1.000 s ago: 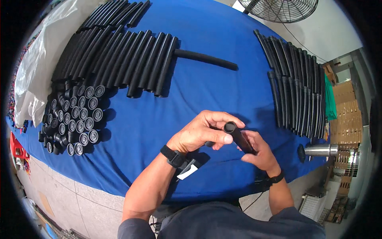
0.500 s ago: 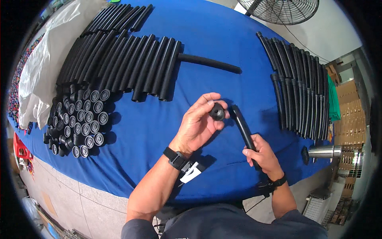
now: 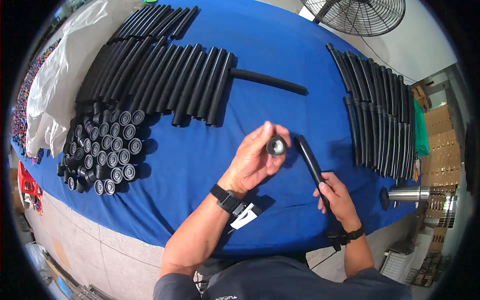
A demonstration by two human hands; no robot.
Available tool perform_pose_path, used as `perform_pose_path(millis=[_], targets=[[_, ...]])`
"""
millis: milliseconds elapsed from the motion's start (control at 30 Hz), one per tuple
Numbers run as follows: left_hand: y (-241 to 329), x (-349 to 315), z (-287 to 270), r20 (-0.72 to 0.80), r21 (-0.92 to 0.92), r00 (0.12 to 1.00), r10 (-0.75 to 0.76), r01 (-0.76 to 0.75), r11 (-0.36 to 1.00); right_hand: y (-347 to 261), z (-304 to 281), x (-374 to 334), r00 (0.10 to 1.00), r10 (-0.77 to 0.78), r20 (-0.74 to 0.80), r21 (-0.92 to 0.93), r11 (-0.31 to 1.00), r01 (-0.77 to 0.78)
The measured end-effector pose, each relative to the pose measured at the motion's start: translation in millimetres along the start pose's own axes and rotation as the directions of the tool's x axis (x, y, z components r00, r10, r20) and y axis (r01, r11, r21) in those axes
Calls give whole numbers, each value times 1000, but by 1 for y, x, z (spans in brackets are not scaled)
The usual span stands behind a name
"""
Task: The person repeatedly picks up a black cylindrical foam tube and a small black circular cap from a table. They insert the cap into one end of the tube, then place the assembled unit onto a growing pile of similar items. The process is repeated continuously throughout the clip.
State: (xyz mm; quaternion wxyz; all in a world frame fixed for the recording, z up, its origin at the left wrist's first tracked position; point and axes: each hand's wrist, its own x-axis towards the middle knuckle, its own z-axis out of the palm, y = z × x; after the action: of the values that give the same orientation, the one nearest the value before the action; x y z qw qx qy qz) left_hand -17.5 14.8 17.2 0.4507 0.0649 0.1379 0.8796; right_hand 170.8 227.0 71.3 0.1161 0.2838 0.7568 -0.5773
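Note:
My left hand (image 3: pixel 252 159) grips a small black round cap (image 3: pixel 270 149) between thumb and fingers, its hollow end turned up and a pale inside showing. To its right, my right hand (image 3: pixel 338 196) is closed around the lower part of a black tube (image 3: pixel 311 161). The tube slants up and left, and its far end stands a short gap from the cap. Many similar black caps (image 3: pixel 116 144) stand grouped at the left. Above them lie rows of plain black tubes (image 3: pixel 165 80).
One loose tube (image 3: pixel 270 81) lies across the blue tablecloth (image 3: pixel 280 200). At the right are rows of tubes with collared ends (image 3: pixel 370 110), beside a metal cylinder (image 3: pixel 407 194) and green cloth (image 3: pixel 421 130). A wire fan (image 3: pixel 357 15) stands beyond, and white plastic sheeting (image 3: pixel 60 75) covers the far left.
My left hand has turned the cap so its hollow end faces upward more. My right hand and the tube have shifted slightly right with the view; the gap between tube and cap remains.

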Motion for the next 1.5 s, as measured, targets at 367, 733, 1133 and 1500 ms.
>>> perform_pose_path(millis=[367,733,1133,1500], targets=[[6,5,-7,-266,50,928,260,-257,965,-19,54,-9,910,-215,354,373,925,73],[8,4,-5,-320,18,915,246,-254,967,-20,72,-3,893,-61,446,413,899,-146],[2,4,4,-392,185,842,370,-322,928,-31,77,-8,952,-51,302,117,993,17],[-3,2,1,-412,232,825,386,-315,920,-30,85,-10,966,-192,175,-177,959,223]])
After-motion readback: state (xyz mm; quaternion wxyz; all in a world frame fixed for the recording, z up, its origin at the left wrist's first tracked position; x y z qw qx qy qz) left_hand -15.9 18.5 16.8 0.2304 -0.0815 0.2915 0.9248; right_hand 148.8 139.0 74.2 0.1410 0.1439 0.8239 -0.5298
